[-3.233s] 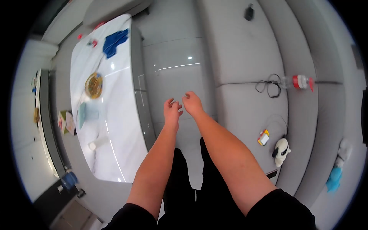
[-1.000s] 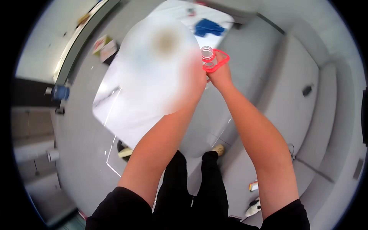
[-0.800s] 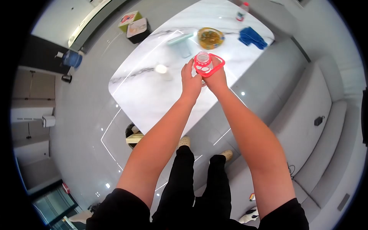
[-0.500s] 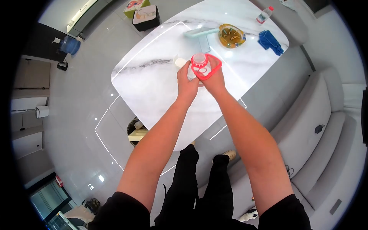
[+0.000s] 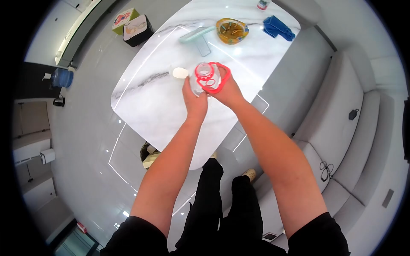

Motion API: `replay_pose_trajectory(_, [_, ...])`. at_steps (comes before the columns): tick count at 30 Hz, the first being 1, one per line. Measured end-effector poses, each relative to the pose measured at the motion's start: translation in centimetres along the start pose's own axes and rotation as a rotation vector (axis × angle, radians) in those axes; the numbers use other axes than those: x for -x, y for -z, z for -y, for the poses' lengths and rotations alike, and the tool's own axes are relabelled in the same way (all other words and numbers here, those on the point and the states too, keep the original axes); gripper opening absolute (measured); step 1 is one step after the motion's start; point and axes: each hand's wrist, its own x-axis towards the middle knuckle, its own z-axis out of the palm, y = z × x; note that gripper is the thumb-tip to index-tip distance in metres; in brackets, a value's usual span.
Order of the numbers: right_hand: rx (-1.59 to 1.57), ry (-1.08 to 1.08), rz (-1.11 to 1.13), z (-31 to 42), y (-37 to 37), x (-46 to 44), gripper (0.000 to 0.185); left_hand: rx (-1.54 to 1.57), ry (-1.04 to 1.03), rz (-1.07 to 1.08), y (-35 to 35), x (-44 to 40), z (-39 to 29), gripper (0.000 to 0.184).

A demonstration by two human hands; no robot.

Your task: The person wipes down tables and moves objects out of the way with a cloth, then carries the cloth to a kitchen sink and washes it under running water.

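Note:
Above the marble-patterned table (image 5: pixel 145 102), I hold a clear plastic jug (image 5: pixel 205 71) with a red collar and a red loop handle (image 5: pixel 225 80). My left hand (image 5: pixel 195 101) is closed around the jug's left side. On the right, my right hand (image 5: pixel 229 92) grips it by the handle side, with part of the grip hidden behind the red loop. The jug's round mouth faces up toward me. Close to my left fingers, a cream oval object (image 5: pixel 180 73) rests on the table; its kind is unclear.
Farther back on the table are a pale green stand (image 5: pixel 198 36), an amber ashtray (image 5: pixel 232 32) with cigarette butts, a blue cloth (image 5: pixel 277 28) and a bottle (image 5: pixel 263 4) cut off by the frame. A grey sofa (image 5: pixel 333 106) runs along the right.
The view has shifted, so the tabletop things appear farther left and higher. Both hands and the jug also sit farther left in view, with the cream object now showing more fully.

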Motion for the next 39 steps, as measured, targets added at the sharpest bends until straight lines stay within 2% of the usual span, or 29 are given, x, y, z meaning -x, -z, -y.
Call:
replay_pose_trajectory(2, [-0.141,-0.021,0.027,0.9,0.2,0.5,0.080,0.019,0.035,-0.049,0.2,0.0,0.4,0.069])
replay_pose_trajectory(5, [-0.088,-0.021,0.048,-0.2,0.7,2.0,0.085,0.062,-0.002,-0.022,0.8,0.3,1.8,0.066])
replay_pose_trajectory(6, [-0.093,0.082,-0.050,-2.1,0.1,3.0,0.085,0.033,0.034,-0.081,0.8,0.5,2.6,0.065])
replay_pose_trajectory(9, [0.003,-0.029,-0.096,-4.5,2.2,7.3,0.081,0.022,0.222,-0.166,0.3,3.3,2.3,0.064])
replay_pose_trajectory(11, [-0.086,-0.243,-0.025,-5.6,5.5,10.5,0.078,-0.012,0.238,-0.018,-2.3,7.3,1.5,0.065])
replay_pose_trajectory(13, [-0.106,-0.312,-0.104,-7.9,9.0,13.5,0.076,-0.051,0.237,0.117,-6.4,10.2,-0.1,0.065])
replay_pose_trajectory(15, [-0.069,-0.397,-0.242,-10.5,12.6,17.0,0.073,0.002,0.260,0.385,-11.5,14.7,-2.1,0.065])
replay_pose_trajectory(17, [-0.032,-0.421,-0.371,-12.9,17.0,20.8,0.071,0.095,0.292,0.545,-16.7,18.9,-5.2,0.063])
replay_pose_trajectory(22, [0.054,-0.604,-0.712,-17.7,27.2,32.3,0.071,0.108,0.196,0.852,-28.4,29.7,-9.0,0.063])
replay_pose_trajectory(26, [0.113,-0.717,-0.995,-22.0,31.6,43.1,0.072,0.070,0.181,1.037,-34.6,40.3,-10.7,0.064])
replay_pose_trajectory(30, [0.074,-0.876,-1.157,-25.3,33.5,54.3,0.073,-0.063,0.065,1.277,-38.2,51.2,-9.5,0.064])
replay_pose_trajectory(32, [0.044,-1.045,-1.195,-26.9,33.3,59.7,0.073,-0.154,0.044,1.378,-39.0,56.5,-7.9,0.064])
replay_pose_trajectory(34, [-0.032,-1.138,-1.278,-28.6,32.2,65.0,0.072,-0.306,-0.189,1.564,-39.7,61.2,-4.4,0.068])
replay_pose_trajectory(37, [-0.083,-1.309,-1.380,-31.7,29.8,71.6,0.072,-0.436,-0.234,1.703,-39.8,67.1,-0.5,0.073])
replay_pose_trajectory(39, [-0.070,-1.413,-1.400,-33.5,28.0,74.9,0.073,-0.523,-0.178,1.720,-39.7,70.2,1.4,0.073])
